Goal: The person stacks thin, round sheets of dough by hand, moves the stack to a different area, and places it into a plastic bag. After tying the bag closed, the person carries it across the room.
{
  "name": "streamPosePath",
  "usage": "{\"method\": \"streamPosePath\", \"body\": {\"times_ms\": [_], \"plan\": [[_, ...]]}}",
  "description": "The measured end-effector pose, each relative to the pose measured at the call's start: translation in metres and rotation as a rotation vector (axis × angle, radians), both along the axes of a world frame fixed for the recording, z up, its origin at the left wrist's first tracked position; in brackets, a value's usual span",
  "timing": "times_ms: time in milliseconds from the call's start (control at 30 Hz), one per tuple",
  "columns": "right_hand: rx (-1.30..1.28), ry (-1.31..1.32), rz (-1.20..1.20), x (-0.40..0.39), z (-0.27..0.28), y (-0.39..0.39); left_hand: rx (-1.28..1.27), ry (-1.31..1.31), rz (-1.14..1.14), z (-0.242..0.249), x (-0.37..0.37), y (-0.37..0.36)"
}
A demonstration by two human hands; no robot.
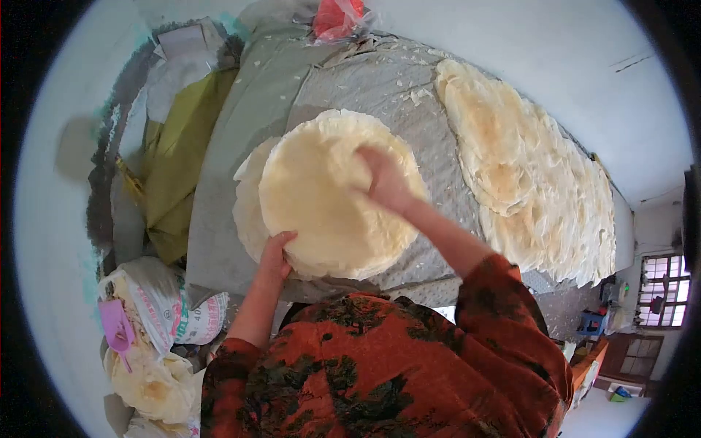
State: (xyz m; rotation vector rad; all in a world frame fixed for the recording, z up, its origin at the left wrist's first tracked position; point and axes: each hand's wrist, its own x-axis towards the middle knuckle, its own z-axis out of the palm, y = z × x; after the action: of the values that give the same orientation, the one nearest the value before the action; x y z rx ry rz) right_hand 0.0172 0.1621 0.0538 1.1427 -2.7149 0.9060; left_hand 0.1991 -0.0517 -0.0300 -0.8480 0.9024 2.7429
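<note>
A stack of thin, round, pale flatbread sheets (321, 197) lies on the grey cloth in the middle of the view. My left hand (277, 254) grips the stack's lower left edge, with the thumb on top and the fingers hidden underneath. Over the upper right part of the stack is my right hand (384, 179), blurred by motion, so its fingers cannot be made out clearly. Another pale sheet (250, 197) sticks out from under the stack on the left.
Long overlapping rows of flatbread (533, 175) cover the cloth's right side. A red plastic bag (338, 18) sits at the far edge. At the lower left are a white sack (157, 292), a purple dustpan (116, 323) and more sheets (157, 387).
</note>
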Motion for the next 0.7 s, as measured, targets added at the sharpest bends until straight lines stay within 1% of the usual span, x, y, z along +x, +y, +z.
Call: {"method": "streamPosePath", "body": {"times_ms": [33,67,100,133,167,200,233,267,300,333,367,400,433,467,500,533,567,600,633,667,700], "plan": [[0.118,-0.125,0.165,0.042,0.010,-0.004,0.005,-0.011,0.008,0.009,-0.002,0.001],[0.322,-0.108,0.220,0.085,0.010,-0.006,0.017,-0.008,0.007,0.016,-0.005,0.002],[0.413,-0.073,0.263,0.115,0.020,-0.007,0.038,-0.025,-0.003,0.024,-0.012,0.001],[0.423,-0.062,0.257,0.130,0.020,-0.006,0.059,-0.037,-0.011,0.032,-0.016,0.002],[0.440,0.038,0.177,0.141,0.020,-0.005,0.069,-0.022,-0.012,0.041,-0.017,0.004],[0.455,0.142,0.099,0.144,0.021,-0.005,-0.054,0.034,-0.028,0.051,-0.019,0.007],[0.464,0.161,0.099,0.140,0.018,-0.005,-0.113,0.072,-0.031,0.055,-0.022,0.007],[0.340,0.051,0.046,0.133,0.013,-0.004,-0.171,0.109,-0.032,0.059,-0.025,0.006],[0.214,-0.058,-0.007,0.126,0.011,-0.003,-0.176,0.094,-0.081,0.060,-0.033,0.002],[0.218,-0.036,-0.007,0.115,0.022,-0.006,-0.180,0.099,-0.105,0.069,-0.040,-0.001],[0.304,-0.006,-0.033,0.098,0.039,-0.012,-0.184,0.103,-0.130,0.079,-0.048,-0.004],[0.386,0.019,-0.064,0.081,0.060,-0.019,0.106,0.164,-0.045,0.103,-0.049,-0.009],[0.356,0.014,-0.070,0.066,0.095,-0.029,0.395,0.217,0.034,0.120,-0.047,-0.013],[0.326,0.009,-0.072,0.050,0.137,-0.039,0.349,0.337,0.024,0.126,-0.044,-0.017],[0.290,0.006,-0.094,0.033,0.168,-0.042,0.149,0.279,0.092,0.102,-0.043,-0.022],[0.249,-0.168,-0.085,0.026,0.216,-0.048,-0.049,0.223,0.163,0.069,-0.043,-0.024],[0.191,-0.170,-0.149,0.025,0.254,-0.048,-0.051,0.240,0.164,0.054,-0.038,-0.024],[0.135,-0.175,-0.209,0.018,0.280,-0.042,0.023,0.118,0.116,0.041,-0.032,-0.024],[0.050,-0.342,-0.161,0.000,0.296,-0.030,0.099,-0.005,0.071,0.032,-0.028,-0.024],[-0.031,-0.512,-0.108,-0.013,0.310,-0.018,0.102,0.003,0.080,0.024,-0.026,-0.022],[-0.112,-0.626,-0.079,-0.017,0.315,-0.009,0.255,0.137,0.007,0.018,-0.023,-0.018]]}}
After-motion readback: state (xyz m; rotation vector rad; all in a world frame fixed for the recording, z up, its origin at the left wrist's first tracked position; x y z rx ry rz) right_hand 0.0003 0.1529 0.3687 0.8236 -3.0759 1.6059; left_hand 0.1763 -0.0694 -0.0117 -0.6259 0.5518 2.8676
